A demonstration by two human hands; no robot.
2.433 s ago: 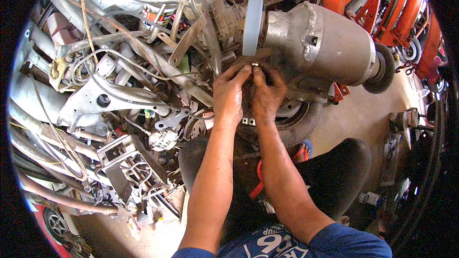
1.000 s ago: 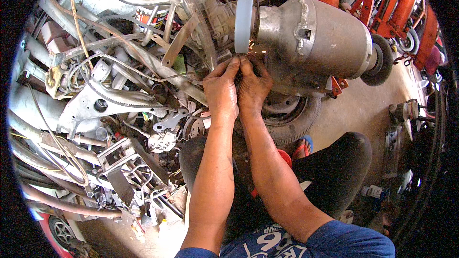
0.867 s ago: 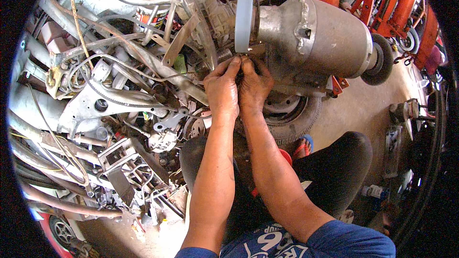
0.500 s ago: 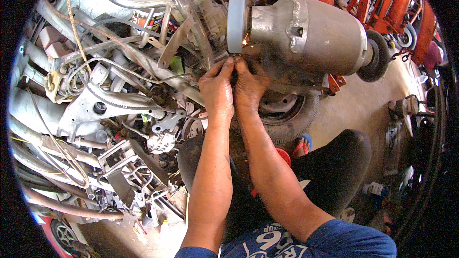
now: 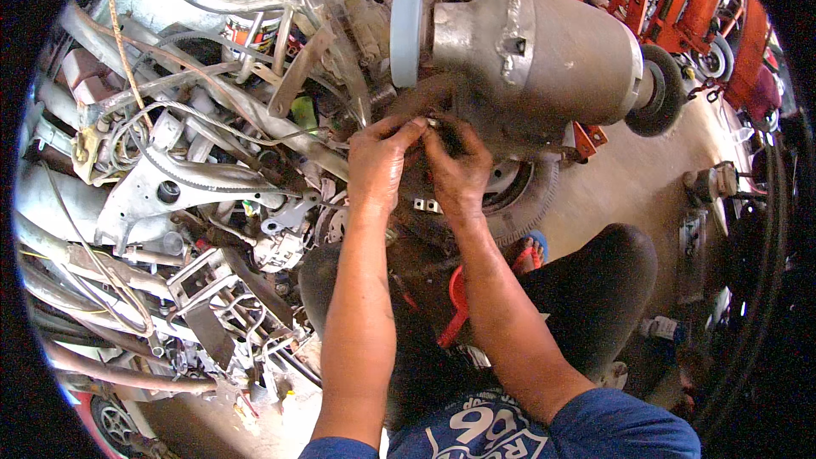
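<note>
Left hand point(image 5: 376, 163) and right hand point(image 5: 459, 172) meet under the grey metal housing point(image 5: 544, 59), fingers point(image 5: 408, 129) pinched nearly closed on a small metal part point(image 5: 432, 123) between the fingertips.

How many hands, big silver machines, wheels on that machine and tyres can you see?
Hands: 2, the left hand and the right hand, fingertips meeting under the machine
Big silver bench grinder: 1
Grinder wheels: 2, a pale wheel and a dark wheel
Tyre lying under the grinder: 1
Total: 6
</note>
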